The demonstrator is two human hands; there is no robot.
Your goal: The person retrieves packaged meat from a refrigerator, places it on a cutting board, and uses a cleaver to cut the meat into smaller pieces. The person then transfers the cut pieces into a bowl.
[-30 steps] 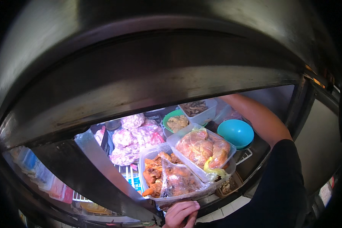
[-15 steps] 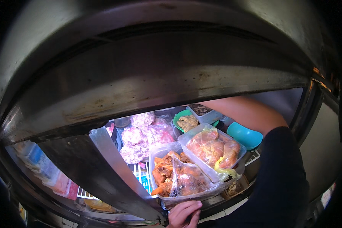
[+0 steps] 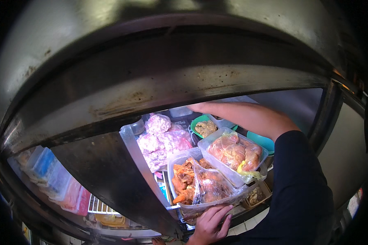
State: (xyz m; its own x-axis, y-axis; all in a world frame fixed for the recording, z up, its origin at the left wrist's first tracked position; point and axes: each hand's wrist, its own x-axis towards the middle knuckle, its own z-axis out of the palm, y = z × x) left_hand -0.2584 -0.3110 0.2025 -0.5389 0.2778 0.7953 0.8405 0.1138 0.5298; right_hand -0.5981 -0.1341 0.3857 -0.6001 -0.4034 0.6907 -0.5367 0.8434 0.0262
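Observation:
My right arm (image 3: 249,116) reaches from the right into the back of a refrigerator. My right hand (image 3: 197,107) is beside a clear container (image 3: 180,111), its fingers hidden by the upper metal frame. Low at the front, my left hand (image 3: 210,223) has curled fingers against the front of a clear plastic box (image 3: 184,207); whatever they grip is hidden. That box holds orange-brown marinated meat (image 3: 184,183) and a plastic-wrapped bundle (image 3: 210,185). Behind it, to the right, a second box (image 3: 229,174) holds bagged pale raw meat (image 3: 233,151).
Bags of pinkish-white lumps (image 3: 163,141) lie left of the boxes. A green bowl (image 3: 195,122) with minced food and a turquoise bowl (image 3: 262,143) stand behind. A dark metal post (image 3: 106,175) divides the opening; stacked containers (image 3: 55,175) and a wire shelf (image 3: 100,206) are left of it.
The view has shifted a little. My right hand has come into sight at the back, its arm further left over the bowls. My left hand shows more fully, still at the front box.

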